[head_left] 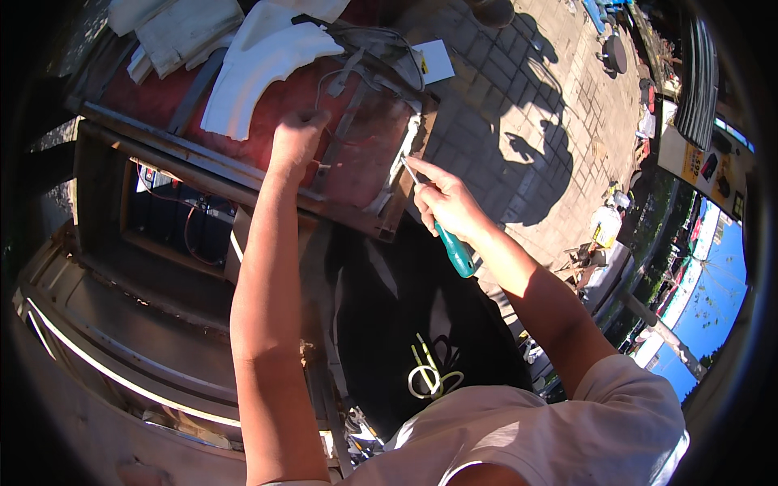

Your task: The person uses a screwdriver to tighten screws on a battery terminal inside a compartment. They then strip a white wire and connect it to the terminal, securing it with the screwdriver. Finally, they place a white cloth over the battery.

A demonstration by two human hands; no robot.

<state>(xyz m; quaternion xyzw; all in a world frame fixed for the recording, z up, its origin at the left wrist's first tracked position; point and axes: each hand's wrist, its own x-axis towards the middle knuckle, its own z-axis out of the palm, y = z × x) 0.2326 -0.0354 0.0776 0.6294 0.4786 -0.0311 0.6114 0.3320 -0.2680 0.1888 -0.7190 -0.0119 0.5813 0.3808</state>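
Observation:
My left hand [298,135] is closed over a red rusty metal panel [369,170], beside a white curved sheet [231,93]; a thin cable runs by its fingers, and what it grips is hidden. My right hand [446,202] grips a tool with a green handle [454,247] and a metal shaft, index finger stretched along it. The tool's tip is at a ragged white strip [409,142] along the panel's right edge.
Stacked white boards [170,36] lie at upper left. Below the panel is an opening [190,215] with wires. A paved floor [519,97] with shadows stretches right, past a white card [433,61], to assorted objects [604,227] and corrugated sheets [693,61].

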